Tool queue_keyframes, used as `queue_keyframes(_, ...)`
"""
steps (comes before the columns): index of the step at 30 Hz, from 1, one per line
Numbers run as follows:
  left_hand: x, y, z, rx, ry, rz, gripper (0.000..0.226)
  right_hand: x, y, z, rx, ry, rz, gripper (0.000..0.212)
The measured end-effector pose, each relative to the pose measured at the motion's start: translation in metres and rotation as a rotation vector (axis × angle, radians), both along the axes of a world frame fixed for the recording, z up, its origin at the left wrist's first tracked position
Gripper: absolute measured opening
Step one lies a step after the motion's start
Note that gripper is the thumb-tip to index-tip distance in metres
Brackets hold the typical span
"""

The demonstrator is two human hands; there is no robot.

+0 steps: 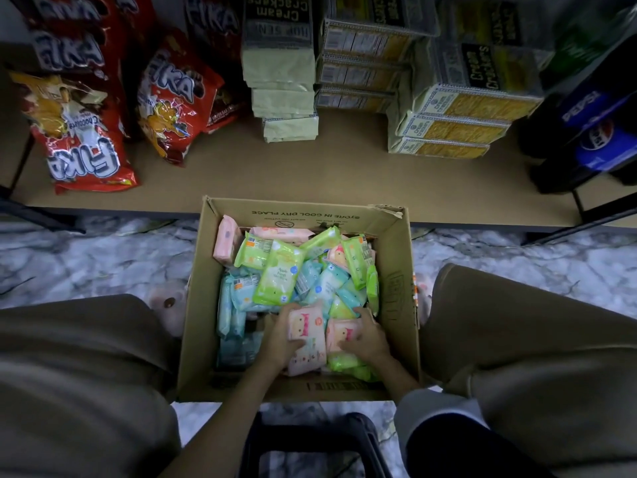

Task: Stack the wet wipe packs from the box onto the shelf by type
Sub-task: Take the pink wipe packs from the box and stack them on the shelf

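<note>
Pick step: left hand (pixel 281 341) gripping pink pack (pixel 306 343) in box (pixel 396 305), right hand (pixel 365 339) clutching second pink pack (pixel 341 334); next needs lifting both to shelf (pixel 344 174).

A grey-white marbled floor (pixel 103 257) is spreading under a low brown shelf board (pixel 344 170) that is resting on dark metal legs (pixel 582 205). Red snack bags (pixel 86 146), stacked cream cracker packs (pixel 458 119) and Pepsi bottles (pixel 599 139) are sitting on it in dim light.
</note>
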State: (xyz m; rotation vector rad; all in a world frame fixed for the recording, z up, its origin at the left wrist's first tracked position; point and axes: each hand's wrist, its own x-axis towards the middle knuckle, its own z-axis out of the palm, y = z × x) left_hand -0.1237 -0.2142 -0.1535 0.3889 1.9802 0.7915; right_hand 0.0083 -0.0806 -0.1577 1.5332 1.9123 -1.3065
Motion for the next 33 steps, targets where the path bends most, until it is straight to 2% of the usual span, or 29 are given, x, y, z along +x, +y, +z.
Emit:
queue_keyframes(3,-0.006,-0.002,-0.001,0.066,-0.014,0.022,0.061,0.004,-0.002,-0.002,0.059,0.114,-0.008,0.068)
queue_keyframes(9,-0.019,-0.007,0.01,0.125,-0.049,0.091,0.053,0.001,-0.002,-0.004,0.122,0.167,0.129,0.037)
queue_keyframes(16,-0.041,0.008,0.058,0.285,0.008,0.22,0.052,-0.028,0.021,0.046,0.229,0.346,0.126,0.033)
queue_keyframes(20,-0.057,0.019,0.109,0.413,0.148,0.225,0.053,-0.04,0.039,0.096,0.311,0.5,0.095,0.033)
queue_keyframes(28,-0.077,0.038,0.231,0.717,0.45,0.103,0.056,-0.054,0.06,0.228,0.479,0.9,0.039,0.03)
queue_keyframes(33,-0.091,0.045,0.311,0.889,0.517,0.082,0.053,-0.057,0.071,0.311,0.578,1.152,-0.059,0.026)
